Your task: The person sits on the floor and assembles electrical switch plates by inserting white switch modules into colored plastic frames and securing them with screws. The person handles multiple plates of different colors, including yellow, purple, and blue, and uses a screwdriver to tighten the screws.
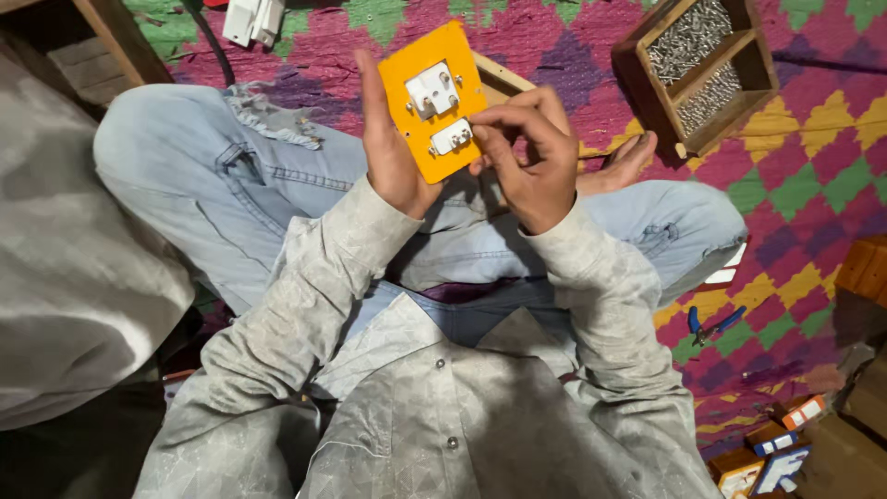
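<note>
A: Left hand (393, 148)?
B: Wrapped round left edge of orange switch plate (434, 97), thumb side behind, fingers (371, 83) straight up along the edge. Plate held upright above lap, long axis running up and away, tilted a bit right.
A: Right hand (531, 162)?
B: Fingers curled, tips pressed together, pinching at small white switch module (451, 138) on lower part of plate. Can't tell if sth tiny sits betw. tips.
A: Bigger white part?
B: White socket (431, 90), above the pinching fingers, same plate face.
A: Nearer hand?
B: Right, touching the module; left only steadies.
A: Round about?
B: Wooden tray of screws (702, 55) well right of fingers, on patterned rug (813, 166). Blue-handled pliers (711, 325) low right, well apart.
</note>
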